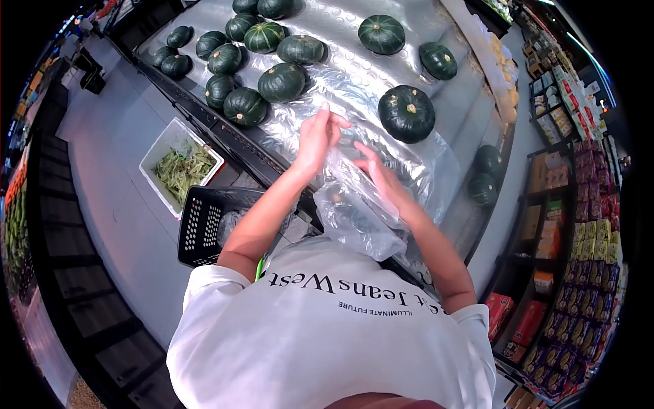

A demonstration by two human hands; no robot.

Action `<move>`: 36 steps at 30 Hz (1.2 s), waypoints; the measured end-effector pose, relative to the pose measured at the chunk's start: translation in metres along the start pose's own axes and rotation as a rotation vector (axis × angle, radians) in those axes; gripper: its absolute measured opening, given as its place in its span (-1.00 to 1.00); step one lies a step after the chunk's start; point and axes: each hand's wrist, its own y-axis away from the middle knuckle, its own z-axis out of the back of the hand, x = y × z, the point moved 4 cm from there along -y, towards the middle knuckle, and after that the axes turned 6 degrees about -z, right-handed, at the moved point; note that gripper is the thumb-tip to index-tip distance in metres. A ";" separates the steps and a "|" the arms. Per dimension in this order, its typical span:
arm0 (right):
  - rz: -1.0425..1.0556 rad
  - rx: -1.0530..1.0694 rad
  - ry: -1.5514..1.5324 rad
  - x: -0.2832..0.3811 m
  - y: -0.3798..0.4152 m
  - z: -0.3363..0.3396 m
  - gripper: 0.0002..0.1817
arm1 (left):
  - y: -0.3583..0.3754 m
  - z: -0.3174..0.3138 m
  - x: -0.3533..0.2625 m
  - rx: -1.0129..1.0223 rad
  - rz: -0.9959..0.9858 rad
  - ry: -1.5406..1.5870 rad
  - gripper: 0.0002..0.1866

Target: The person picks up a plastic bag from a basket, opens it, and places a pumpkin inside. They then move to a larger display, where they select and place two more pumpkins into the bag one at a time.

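Observation:
A clear plastic bag hangs between my two hands at the front edge of the display. My left hand is at the bag's upper left side, with its index finger pointing up and the other fingers bent; whether it grips the film is unclear. My right hand lies along the bag's right side, fingers apart, with the film against it. Beyond my hands, a large dark green pumpkin rests on the silvery display surface. Left of it is another pumpkin among several more.
A black basket stands at my left, near a white box of green vegetables. Two pumpkins sit farther back on the display. Packed shelves line the right side. The display's dark edge runs diagonally before me.

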 end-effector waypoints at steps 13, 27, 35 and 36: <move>0.521 -0.272 0.531 0.031 -0.002 0.003 -0.42 | 0.009 0.022 -0.041 0.090 -0.182 -0.050 -0.53; 0.450 -0.102 -0.261 0.078 -0.032 -0.019 -0.29 | -0.160 0.065 -0.048 -0.150 -0.233 -1.222 -0.02; 0.333 -0.158 -0.402 0.099 -0.133 -0.017 -0.20 | -0.184 0.078 -0.040 -0.226 -0.082 -0.972 -0.09; 0.352 -0.175 -0.407 0.106 -0.148 -0.016 -0.19 | -0.183 0.078 -0.043 -0.241 -0.089 -0.926 -0.14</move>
